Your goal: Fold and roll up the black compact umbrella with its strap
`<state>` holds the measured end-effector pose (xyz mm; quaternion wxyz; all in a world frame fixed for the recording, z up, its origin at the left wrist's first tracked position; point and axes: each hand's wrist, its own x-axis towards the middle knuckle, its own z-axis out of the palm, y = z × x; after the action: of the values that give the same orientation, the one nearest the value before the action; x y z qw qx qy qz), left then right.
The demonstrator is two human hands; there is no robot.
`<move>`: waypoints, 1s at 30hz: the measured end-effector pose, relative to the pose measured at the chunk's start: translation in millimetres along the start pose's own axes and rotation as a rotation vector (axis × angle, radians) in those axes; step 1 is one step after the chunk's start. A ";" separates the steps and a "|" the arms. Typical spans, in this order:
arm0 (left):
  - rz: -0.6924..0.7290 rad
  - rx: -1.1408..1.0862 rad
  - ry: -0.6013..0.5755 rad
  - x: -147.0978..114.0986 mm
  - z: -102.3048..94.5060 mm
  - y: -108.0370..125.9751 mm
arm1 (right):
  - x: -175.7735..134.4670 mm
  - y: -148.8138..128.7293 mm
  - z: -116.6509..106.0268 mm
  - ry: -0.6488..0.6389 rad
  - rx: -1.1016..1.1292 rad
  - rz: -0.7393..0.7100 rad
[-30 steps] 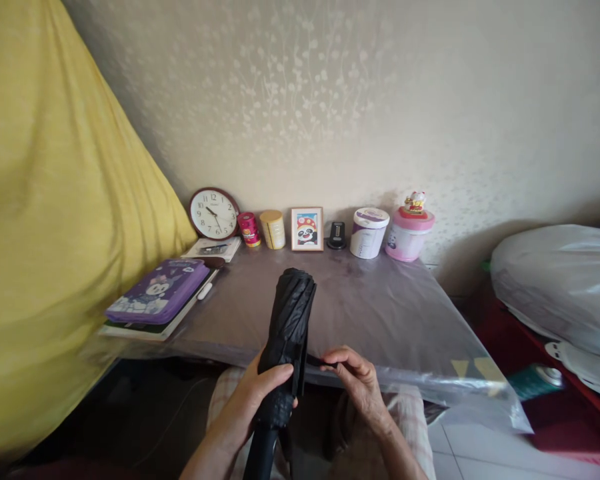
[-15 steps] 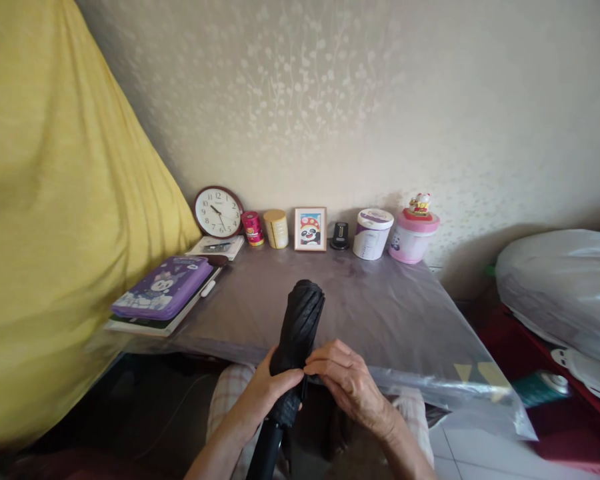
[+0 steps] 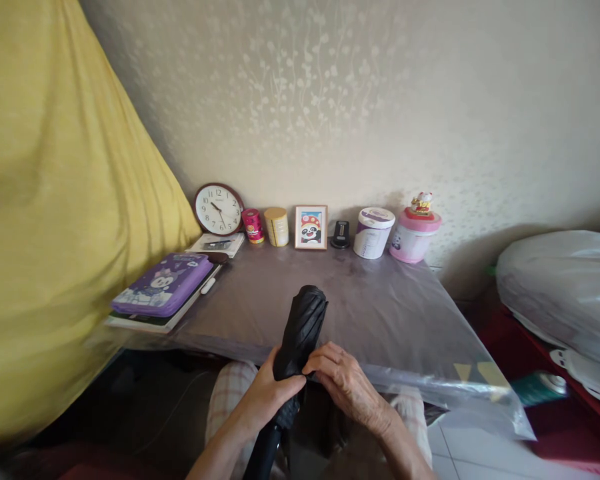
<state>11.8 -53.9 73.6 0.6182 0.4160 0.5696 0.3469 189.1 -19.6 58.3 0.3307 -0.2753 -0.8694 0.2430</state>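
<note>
A folded black umbrella [image 3: 304,327] slants up over the near edge of the table, its handle [image 3: 263,452] pointing down toward my lap. My left hand [image 3: 271,392] is wrapped round its middle, thumb laid across the front of the fabric. At the umbrella's right side, my right hand [image 3: 344,381] has its thumb and fingers pinched together against the folded cloth, beside my left thumb tip. Whatever bit of fabric or strap lies in that pinch is too small to make out.
Along the wall stand a round clock [image 3: 219,209], a pink can [image 3: 253,226], a yellow-lidded tin [image 3: 277,227], a framed panda picture [image 3: 311,227], and tubs [image 3: 374,233]. A purple case [image 3: 163,285] lies on books at left, by a yellow curtain [image 3: 70,200]. Plastic film covers the table [image 3: 380,307].
The umbrella and both hands have shifted slightly down and to the right in the view. My right fingers stay pinched at the umbrella's side.
</note>
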 end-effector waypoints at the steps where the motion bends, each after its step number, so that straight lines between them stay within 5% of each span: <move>1: 0.010 0.007 0.000 0.7 -0.3 -2.1 | -0.1 0.2 1.2 -0.003 0.008 0.014; 8: 0.044 0.028 0.005 4.5 0.8 -10.1 | -1.2 2.2 7.6 0.019 0.109 0.105; 13: 0.063 0.028 0.014 4.6 3.5 -10.0 | -1.7 7.5 15.5 0.151 0.208 0.203; 21: -0.049 -0.051 -0.047 0.0 4.6 -6.6 | -1.1 8.3 19.4 0.249 0.238 0.344; 30: -0.099 -0.242 -0.138 1.3 2.2 -19.0 | 1.0 5.5 17.8 0.287 0.281 0.270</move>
<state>13.2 -60.9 55.7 0.7181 0.3326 0.4995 0.3525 177.6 -19.1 43.6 0.4504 -0.3717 -0.7265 0.3621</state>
